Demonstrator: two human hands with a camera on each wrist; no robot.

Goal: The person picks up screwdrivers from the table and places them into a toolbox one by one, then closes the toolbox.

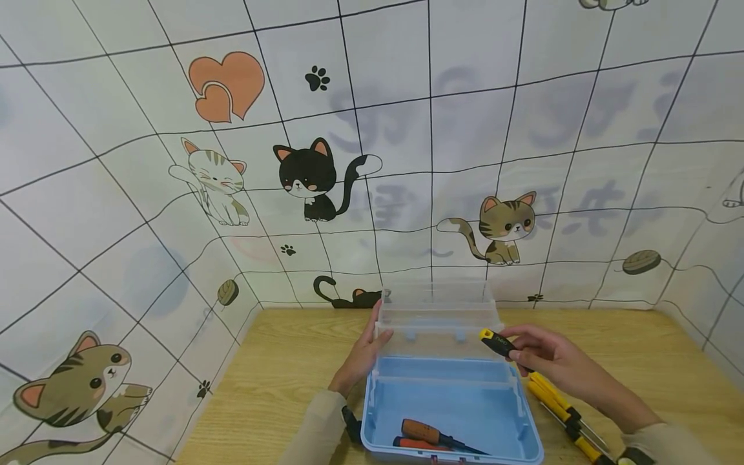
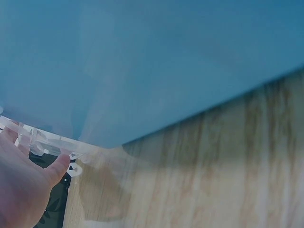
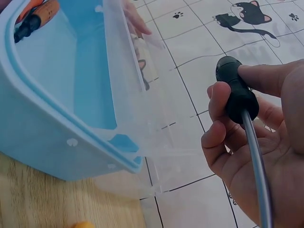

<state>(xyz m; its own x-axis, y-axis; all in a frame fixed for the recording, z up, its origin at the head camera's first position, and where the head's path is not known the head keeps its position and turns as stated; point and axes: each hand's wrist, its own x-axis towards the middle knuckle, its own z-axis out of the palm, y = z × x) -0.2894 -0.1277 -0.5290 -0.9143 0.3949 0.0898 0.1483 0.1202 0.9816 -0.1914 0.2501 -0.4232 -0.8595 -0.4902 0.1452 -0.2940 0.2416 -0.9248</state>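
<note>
A light-blue plastic toolbox (image 1: 447,403) stands on the table with its clear lid (image 1: 438,316) raised at the back. My left hand (image 1: 361,358) holds the lid's left edge, thumb in front and fingers behind. In my right hand (image 1: 549,361) is a screwdriver (image 1: 496,342) with a black and yellow handle, over the box's right rear corner. The right wrist view shows its metal shaft (image 3: 256,161) pointing back past the palm. Inside the box, near the front, lie an orange-brown-handled screwdriver (image 1: 427,431) and a red-handled tool (image 1: 418,444).
Several yellow-and-black screwdrivers (image 1: 549,394) lie on the wooden table (image 1: 279,361) right of the box, partly under my right forearm. A cat-printed white sheet (image 1: 407,142) hangs behind and to both sides.
</note>
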